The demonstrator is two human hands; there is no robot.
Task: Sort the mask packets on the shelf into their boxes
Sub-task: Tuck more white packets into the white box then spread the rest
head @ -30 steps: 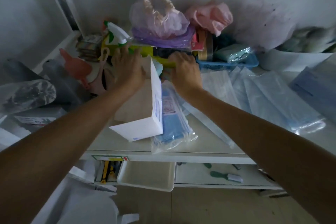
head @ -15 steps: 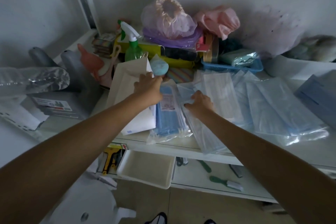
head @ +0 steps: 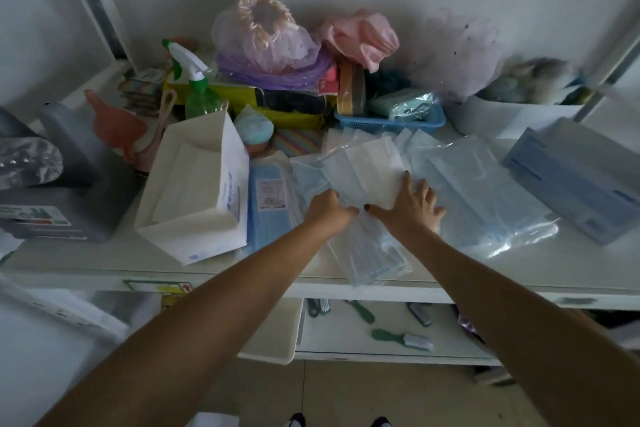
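An open white mask box (head: pixel 201 184) stands on the shelf's left half, its mouth facing up. A blue mask packet (head: pixel 270 204) lies just right of it. In the middle, a white mask packet (head: pixel 367 166) tops a loose pile of clear packets. My left hand (head: pixel 329 210) curls on that packet's near left edge. My right hand (head: pixel 412 206) lies flat on the pile with fingers spread, thumb touching the left hand. Another packet (head: pixel 377 256) under my wrists overhangs the shelf edge. More blue packets (head: pixel 485 191) lie to the right, next to a blue mask box (head: pixel 575 180).
Behind the packets are a green spray bottle (head: pixel 197 94), a blue basket (head: pixel 391 121), bagged caps (head: pixel 266 42) and a white tub (head: pixel 512 114). A grey container (head: pixel 69 184) stands at left. A lower shelf (head: pixel 363 336) holds small brushes and a white tray (head: pixel 273 340).
My left hand let go of the white box and moved right to the packet pile. My right hand slid right and spread flat on the packets. The camera pulled back.
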